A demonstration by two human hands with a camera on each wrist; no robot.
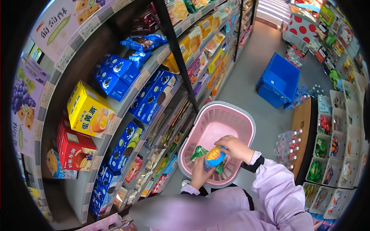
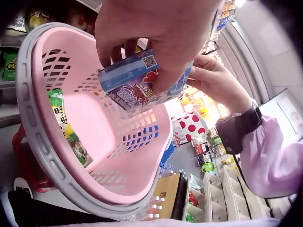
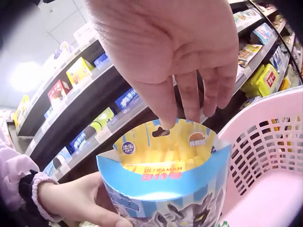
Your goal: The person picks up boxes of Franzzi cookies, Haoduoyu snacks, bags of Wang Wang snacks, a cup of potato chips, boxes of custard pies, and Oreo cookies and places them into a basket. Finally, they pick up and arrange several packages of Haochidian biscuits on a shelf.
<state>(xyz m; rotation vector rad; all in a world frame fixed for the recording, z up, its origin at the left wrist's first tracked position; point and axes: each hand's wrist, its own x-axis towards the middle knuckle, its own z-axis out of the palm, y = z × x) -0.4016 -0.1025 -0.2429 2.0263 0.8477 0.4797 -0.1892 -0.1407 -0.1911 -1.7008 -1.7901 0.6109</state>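
Note:
A blue and yellow snack box (image 1: 214, 154) with "ULTRAMAN" printed on it is held over the pink shopping basket (image 1: 186, 152). My left hand (image 1: 201, 174) grips its lower part, fingers and thumb around the sides. At its top, my right hand (image 1: 236, 148) pinches the yellow hanging tab, which has a punched hole (image 3: 161, 132). The right wrist view shows the box upright with its printed front toward that camera. Inside the basket lies a green and yellow snack packet (image 2: 66, 123), along the wall; the box and hands partly cover the basket floor in the head view.
Curved shelves on the left bear a yellow pie box (image 1: 89, 111), a red box (image 1: 76, 144) and blue biscuit boxes (image 1: 115, 77). A blue crate (image 1: 269, 86) stands on the floor ahead. Bottled drinks (image 1: 288, 146) and a rack of snack bins (image 1: 327, 154) are on the right.

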